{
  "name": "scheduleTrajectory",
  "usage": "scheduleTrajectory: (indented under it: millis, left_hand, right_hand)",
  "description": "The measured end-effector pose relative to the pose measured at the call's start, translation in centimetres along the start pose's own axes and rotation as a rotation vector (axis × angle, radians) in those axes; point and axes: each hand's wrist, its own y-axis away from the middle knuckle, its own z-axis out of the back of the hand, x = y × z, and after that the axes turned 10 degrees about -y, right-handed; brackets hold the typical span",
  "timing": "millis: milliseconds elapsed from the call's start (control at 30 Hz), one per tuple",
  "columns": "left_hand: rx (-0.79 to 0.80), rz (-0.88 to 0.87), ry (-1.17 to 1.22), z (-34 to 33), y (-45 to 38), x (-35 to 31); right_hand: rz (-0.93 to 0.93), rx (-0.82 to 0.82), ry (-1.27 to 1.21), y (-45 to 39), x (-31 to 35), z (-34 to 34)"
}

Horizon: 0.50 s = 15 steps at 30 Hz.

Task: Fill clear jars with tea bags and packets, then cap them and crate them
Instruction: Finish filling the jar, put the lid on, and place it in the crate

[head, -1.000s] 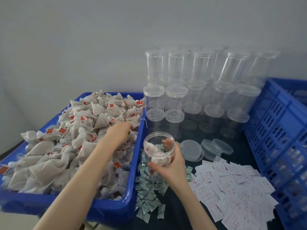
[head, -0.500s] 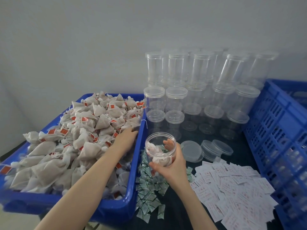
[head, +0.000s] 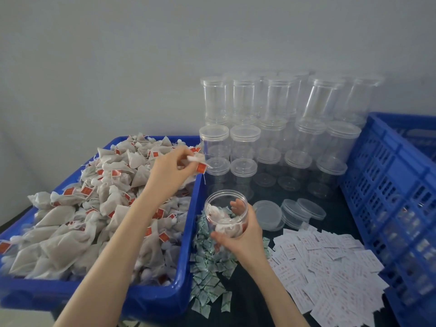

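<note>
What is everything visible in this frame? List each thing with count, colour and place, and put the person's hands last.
tea bags: a large heap, off-white with red tags, filling the tub on the left
tub: one, blue, front left
open jar: one, clear, centre, partly filled with tea bags
capped jars: many, clear, stacked at the back
loose lids: a few, clear, right of the open jar
small packets: a pile, green and white, beside the tub
paper packets: a pile, white with red print, front right
crate: one, blue, right edge
left hand: pinches one tea bag above the tub
right hand: holds the open jar
</note>
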Motion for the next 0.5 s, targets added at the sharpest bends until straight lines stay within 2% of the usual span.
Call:
scheduleTrajectory:
  millis: [100,233,300,400,500]
  left_hand:
    - [0.126,-0.123,0.105,1.0,0.7,-3.5]
    - [0.409,-0.214,0.128,0.2,2.1,-6.1]
    - [0.51,-0.267,0.009,-0.9,2.6,-6.5]
    - [0.551,-0.353,-0.166,-2.0,2.8,-7.0]
    - [0.609,-0.352,-0.3,-2.8,2.8,-8.0]
  right_hand:
    - [0.007,-0.003,-0.016,0.0,0.3,0.1]
    - [0.027,-0.013,-0.056,0.1,0.8,0.3]
    - [0.036,-0.026,-0.081,0.1,1.0,0.5]
    - [0.059,-0.048,-0.073,0.2,0.9,1.1]
    - [0.056,-0.048,-0.056,0.3,0.5,1.5]
